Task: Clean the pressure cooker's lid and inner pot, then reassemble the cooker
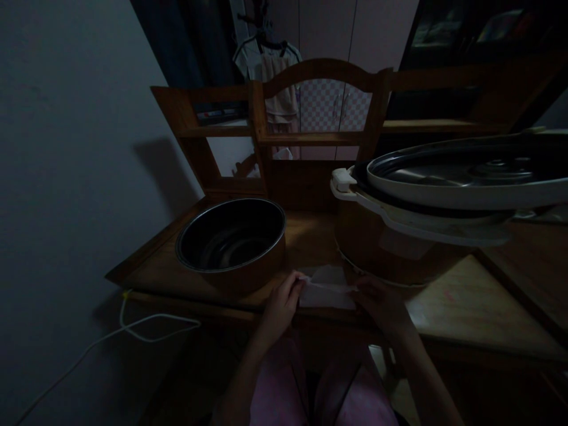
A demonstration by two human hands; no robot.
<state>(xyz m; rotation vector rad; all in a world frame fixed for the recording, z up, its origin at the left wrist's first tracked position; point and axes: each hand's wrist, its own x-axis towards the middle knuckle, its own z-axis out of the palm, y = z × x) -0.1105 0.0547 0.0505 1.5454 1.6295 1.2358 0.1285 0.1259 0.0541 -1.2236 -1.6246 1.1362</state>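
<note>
A thin white sheet, like a tissue or wipe point(327, 296), stretches between my two hands at the front edge of the wooden desk. My left hand point(284, 296) pinches its left side between thumb and fingers. At the other end, my right hand point(377, 299) grips the sheet's right side, its fingers partly lost in shadow. Just beyond my left hand sits a round dark inner pot point(239, 266), its mouth facing up. Near my right hand stands a large cooker point(381, 236) with a white handle, its wide lid point(465, 192) raised over the top.
The wooden desk point(151, 272) has a shelf frame point(319, 139) along its back. A white cord point(155, 316) loops off the left edge in front of the wall point(66, 177). Clothes point(279, 83) hang behind, beside a pale wardrobe point(328, 35). The room is dim.
</note>
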